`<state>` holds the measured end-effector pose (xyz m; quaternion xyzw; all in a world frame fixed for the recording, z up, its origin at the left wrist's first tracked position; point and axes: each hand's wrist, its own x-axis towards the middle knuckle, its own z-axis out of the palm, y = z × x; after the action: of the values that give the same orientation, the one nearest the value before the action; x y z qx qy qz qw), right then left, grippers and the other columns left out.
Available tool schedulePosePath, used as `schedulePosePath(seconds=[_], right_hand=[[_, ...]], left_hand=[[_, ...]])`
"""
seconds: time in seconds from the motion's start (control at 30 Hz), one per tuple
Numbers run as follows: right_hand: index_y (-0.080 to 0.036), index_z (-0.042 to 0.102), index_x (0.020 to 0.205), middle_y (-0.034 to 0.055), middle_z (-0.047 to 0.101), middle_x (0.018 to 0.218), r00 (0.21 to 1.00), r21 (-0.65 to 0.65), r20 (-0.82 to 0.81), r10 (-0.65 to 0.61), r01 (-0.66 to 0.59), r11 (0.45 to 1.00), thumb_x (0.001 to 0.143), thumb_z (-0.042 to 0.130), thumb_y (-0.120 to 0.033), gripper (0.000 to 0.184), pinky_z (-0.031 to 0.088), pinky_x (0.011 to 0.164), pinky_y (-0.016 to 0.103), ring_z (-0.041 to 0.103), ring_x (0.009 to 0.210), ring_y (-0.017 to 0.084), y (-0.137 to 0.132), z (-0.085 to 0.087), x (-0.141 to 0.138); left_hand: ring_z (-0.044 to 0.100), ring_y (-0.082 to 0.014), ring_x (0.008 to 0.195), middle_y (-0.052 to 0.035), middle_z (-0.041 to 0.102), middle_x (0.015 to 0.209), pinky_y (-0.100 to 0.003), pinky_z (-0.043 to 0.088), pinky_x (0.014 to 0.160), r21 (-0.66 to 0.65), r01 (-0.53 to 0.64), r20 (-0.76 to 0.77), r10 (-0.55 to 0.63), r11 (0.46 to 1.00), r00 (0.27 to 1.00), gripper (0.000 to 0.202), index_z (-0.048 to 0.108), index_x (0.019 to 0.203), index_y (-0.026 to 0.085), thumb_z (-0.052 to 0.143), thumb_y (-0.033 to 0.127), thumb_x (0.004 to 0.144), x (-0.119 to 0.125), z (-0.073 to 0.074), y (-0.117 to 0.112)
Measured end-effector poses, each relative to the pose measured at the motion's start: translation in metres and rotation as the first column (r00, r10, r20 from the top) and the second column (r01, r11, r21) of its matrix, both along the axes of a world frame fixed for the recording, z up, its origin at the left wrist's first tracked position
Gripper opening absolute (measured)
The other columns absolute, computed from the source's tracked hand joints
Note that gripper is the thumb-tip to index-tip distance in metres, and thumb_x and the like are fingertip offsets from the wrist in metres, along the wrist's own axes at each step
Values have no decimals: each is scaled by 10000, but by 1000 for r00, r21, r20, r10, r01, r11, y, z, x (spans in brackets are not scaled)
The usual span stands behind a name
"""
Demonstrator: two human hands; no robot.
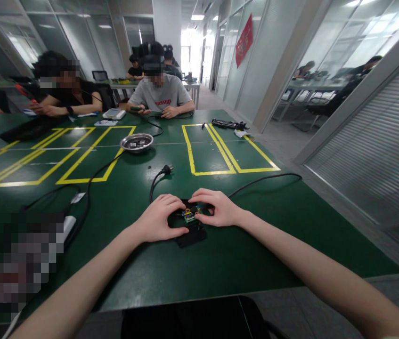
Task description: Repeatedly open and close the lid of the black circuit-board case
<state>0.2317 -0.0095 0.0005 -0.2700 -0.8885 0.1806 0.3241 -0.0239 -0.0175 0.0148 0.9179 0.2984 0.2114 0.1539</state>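
Note:
Low over the near part of the table, both hands close around an opened black plastic case (pixel 192 236) with a small green circuit board (pixel 189 218) in it. Yellow and dark parts stand on the board. My left hand (pixel 160 219) curves round the left side, its thumb along the case's near edge. From the right, my right hand (pixel 218 209) pinches the board, thumb in front and fingers behind. Its fingers hide part of the far side. A black cord with a plug (pixel 166 170) lies just beyond my left hand, and a black cable (pixel 263 179) runs off to the right.
A metal bowl (pixel 136 142) holding small metal parts stands ahead on the green table (pixel 256 249). Yellow tape rectangles mark the surface. A black folded tool (pixel 229 124) lies far right. Co-workers sit opposite; one in a grey shirt (pixel 162 94) handles something. A blurred-out object (pixel 19 263) is at left.

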Motion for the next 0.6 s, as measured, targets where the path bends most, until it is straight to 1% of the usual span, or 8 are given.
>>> schedulePosePath(seconds=[0.07,0.1,0.13,0.17,0.27,0.33,0.47,0.6], right_hand=[[-225,692,1191,97,682,1200,996,28,33,-78,77,997,855,701,-353,359,555,733,305,676,799,175,7,3,12],[-223,695,1172,93,680,1197,992,32,64,-105,103,994,844,715,-373,362,535,677,291,637,697,143,11,4,18],[-215,702,1136,85,688,1154,988,29,97,-124,122,992,833,730,-392,352,508,632,282,587,617,119,14,5,25],[-206,711,1076,68,698,1062,982,24,129,-140,138,990,827,743,-408,322,483,605,275,556,583,113,18,6,31],[-198,706,830,21,659,778,969,1,190,-159,162,987,846,745,-434,240,432,590,266,576,619,146,25,6,43],[-199,680,734,15,645,710,971,-26,187,-151,159,987,890,710,-435,284,416,592,265,583,624,150,24,5,44],[-197,665,706,14,648,661,983,-32,124,-132,137,990,944,656,-441,342,399,582,268,565,591,146,15,5,33],[-199,658,714,16,652,666,988,0,120,-92,93,996,956,648,-441,343,407,585,270,570,589,148,7,5,21]], left_hand=[[650,-281,1092,-76,718,1152,-449,487,1015,15,-24,-11,24,1000,1000,369,674,1098,227,776,419,801,1,-1,0],[648,-283,1097,-78,714,1165,-449,493,1007,19,-40,-16,40,999,999,358,678,1103,226,766,407,808,1,-1,0],[647,-286,1099,-82,711,1174,-451,499,996,22,-54,-24,54,998,998,353,681,1108,224,760,402,814,1,-1,0],[646,-289,1103,-86,708,1184,-454,505,987,23,-65,-30,66,998,997,354,684,1115,223,757,403,819,1,-1,0],[639,-299,1139,-96,697,1231,-468,510,1002,22,-79,-38,80,997,996,387,687,1164,225,750,420,835,1,-1,1],[633,-301,1165,-100,691,1260,-475,508,1030,23,-78,-35,78,997,996,414,685,1201,227,744,432,847,0,-1,2],[632,-306,1205,-111,687,1296,-488,511,1063,25,-88,-23,88,996,996,423,687,1226,219,729,435,865,-2,-4,3],[616,-292,1286,-117,656,1391,-459,494,1128,-2,-82,-1,82,997,997,492,649,1320,215,712,434,884,-5,-9,4]])
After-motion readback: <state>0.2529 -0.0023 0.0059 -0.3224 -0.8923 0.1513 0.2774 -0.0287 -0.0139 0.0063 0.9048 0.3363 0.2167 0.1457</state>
